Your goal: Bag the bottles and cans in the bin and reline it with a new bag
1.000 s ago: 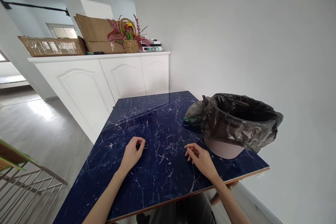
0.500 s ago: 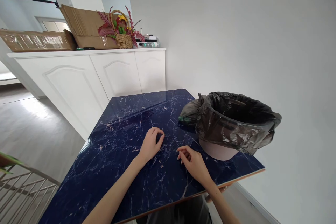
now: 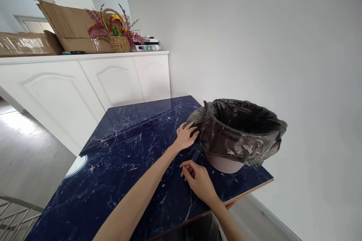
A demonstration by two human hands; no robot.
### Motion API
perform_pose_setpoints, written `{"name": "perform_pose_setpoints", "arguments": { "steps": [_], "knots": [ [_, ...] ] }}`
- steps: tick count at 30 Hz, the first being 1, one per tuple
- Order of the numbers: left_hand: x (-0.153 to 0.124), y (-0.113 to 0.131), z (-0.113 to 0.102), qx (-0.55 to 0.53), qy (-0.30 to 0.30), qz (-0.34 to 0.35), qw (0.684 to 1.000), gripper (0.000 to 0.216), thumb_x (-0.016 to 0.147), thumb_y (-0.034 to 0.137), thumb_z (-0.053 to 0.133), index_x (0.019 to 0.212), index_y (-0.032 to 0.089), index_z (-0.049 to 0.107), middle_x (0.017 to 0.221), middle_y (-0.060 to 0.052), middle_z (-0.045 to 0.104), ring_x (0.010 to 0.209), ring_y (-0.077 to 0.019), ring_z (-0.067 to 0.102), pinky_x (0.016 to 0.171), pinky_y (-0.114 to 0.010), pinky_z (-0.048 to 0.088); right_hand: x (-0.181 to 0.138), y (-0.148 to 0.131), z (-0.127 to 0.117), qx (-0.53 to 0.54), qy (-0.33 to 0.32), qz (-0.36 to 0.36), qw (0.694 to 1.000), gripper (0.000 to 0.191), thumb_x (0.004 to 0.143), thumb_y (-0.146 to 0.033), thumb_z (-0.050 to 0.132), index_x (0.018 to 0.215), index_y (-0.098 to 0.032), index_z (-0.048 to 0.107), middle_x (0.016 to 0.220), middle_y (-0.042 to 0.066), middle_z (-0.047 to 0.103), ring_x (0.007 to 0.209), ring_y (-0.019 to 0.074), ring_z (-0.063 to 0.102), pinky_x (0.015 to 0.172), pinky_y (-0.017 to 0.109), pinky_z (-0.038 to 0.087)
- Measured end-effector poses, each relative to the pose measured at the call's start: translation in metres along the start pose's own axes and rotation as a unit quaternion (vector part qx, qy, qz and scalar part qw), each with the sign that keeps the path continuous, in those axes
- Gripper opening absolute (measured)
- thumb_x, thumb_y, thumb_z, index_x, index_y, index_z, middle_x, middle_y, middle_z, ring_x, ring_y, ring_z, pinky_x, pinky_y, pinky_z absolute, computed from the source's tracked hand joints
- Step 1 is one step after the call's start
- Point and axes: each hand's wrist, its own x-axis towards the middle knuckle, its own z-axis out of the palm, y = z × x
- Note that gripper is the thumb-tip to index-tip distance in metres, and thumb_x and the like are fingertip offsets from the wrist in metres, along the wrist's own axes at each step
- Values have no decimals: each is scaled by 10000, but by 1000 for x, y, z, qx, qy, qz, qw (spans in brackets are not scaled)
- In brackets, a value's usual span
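Note:
A light pink trash can [image 3: 224, 162] stands at the right of the dark blue marble-patterned table [image 3: 124, 150]. A black trash bag [image 3: 240, 145] lines it, folded down over the rim, its mouth wide. On the left side the bag bulges out in a bunched part [image 3: 197, 115]. My left hand [image 3: 186, 136] is at that bunched part, fingers spread; whether they press on it I cannot tell. Near the table's front edge lies my right hand [image 3: 199, 180], its fingers curled together with nothing seen in them, just left of the can's base.
Behind the table runs a white cabinet [image 3: 113, 83] bearing cardboard boxes [image 3: 76, 26], a wicker basket [image 3: 120, 44] of artificial flowers and a plastic bottle [image 3: 151, 48]. A pale wall [image 3: 254, 45] rises at the right. A metal rack [image 3: 17, 218] stands at lower left.
My left hand has moved forward and right from the table to the bunched bag, its fingers spreading. My right hand stays curled near the front edge. The view has turned slightly right.

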Motion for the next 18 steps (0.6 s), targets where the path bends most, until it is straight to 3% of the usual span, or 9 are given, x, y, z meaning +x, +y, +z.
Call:
{"name": "perform_pose_setpoints", "arguments": {
  "steps": [3,7,15,18],
  "knots": [
    [1,-4,6,5,8,-15,1000,507,1060,617,459,1416,336,686,1563,-65,612,1493,-425,380,1218,-667,296,1,0,0,3,2,1,1000,245,1069,-425,519,1070,-260,700,864,35,780,714,208,726,654,306,530],
    [-14,-12,0,15,28,-33,999,473,1086,568,427,1394,307,674,1514,-83,642,1438,-390,432,1210,-645,300,0,-1,0,4,1,3,1000,234,1064,-418,522,1064,-264,697,866,31,778,696,204,713,651,306,524],
    [-58,-49,-36,35,52,-81,995,395,1040,468,630,1337,210,666,1460,-127,617,1365,-323,556,1174,-599,410,-2,-1,0,-2,-4,4,1000,263,1066,-459,516,1042,-261,688,866,35,775,696,203,707,658,306,521],
    [-77,-64,-55,34,63,-94,993,361,1047,448,618,1317,216,681,1439,-121,644,1326,-322,580,1144,-589,440,-2,0,1,-5,-1,2,1000,276,1061,-473,520,1043,-255,688,859,38,775,696,202,709,661,304,522]
  ]
}}
